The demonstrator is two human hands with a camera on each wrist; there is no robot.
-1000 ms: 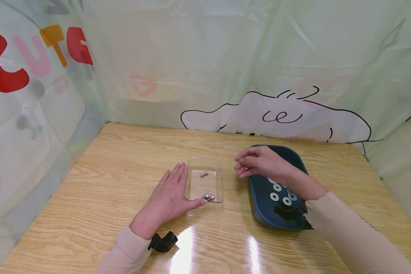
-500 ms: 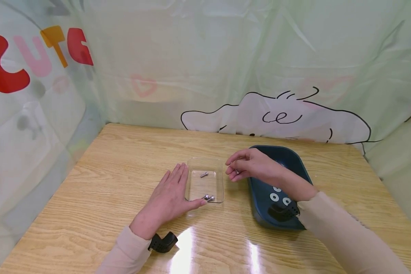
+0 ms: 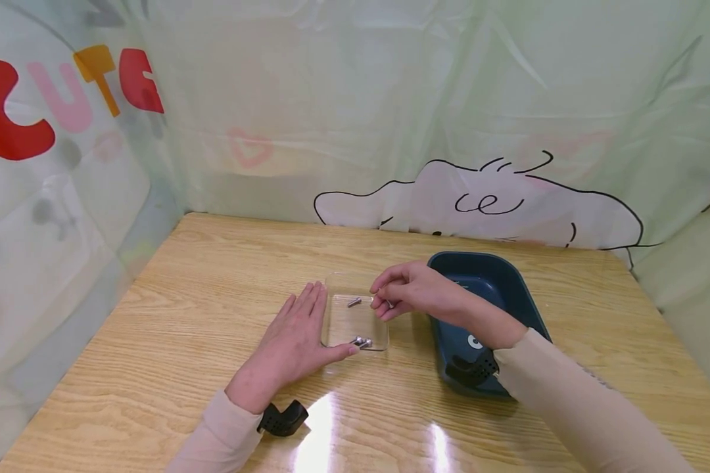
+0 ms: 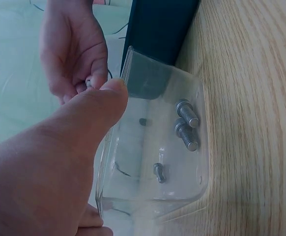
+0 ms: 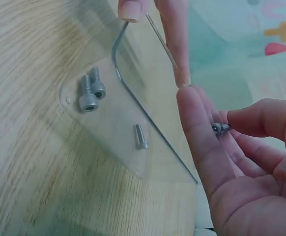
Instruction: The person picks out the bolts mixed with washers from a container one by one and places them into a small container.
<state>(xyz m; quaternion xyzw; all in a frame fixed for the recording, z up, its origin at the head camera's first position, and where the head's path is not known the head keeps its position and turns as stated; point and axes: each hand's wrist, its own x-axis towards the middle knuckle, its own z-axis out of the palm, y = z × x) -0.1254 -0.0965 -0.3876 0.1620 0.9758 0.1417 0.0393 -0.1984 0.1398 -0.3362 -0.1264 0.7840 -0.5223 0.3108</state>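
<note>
My left hand (image 3: 286, 345) rests with straight fingers along the left side of a clear plastic box (image 3: 346, 322), its thumb at the near edge. Inside the box lie two larger socket-head bolts (image 4: 185, 133) side by side and one smaller bolt (image 4: 159, 172) apart from them. Above the box's right rim, my right hand (image 3: 417, 289) pinches a small bolt (image 5: 220, 129) between thumb and fingers. Part of that bolt is hidden by the fingers.
A dark blue bin (image 3: 511, 286) stands right of the box, beneath the right forearm. A pale washer (image 3: 474, 341) shows in it; the arm hides much of its inside. A printed curtain (image 3: 272, 98) hangs behind the wooden table (image 3: 225, 263).
My right hand has moved left from over the blue bin to the clear box's right rim, still pinching the small bolt. The left hand has stayed in place.
</note>
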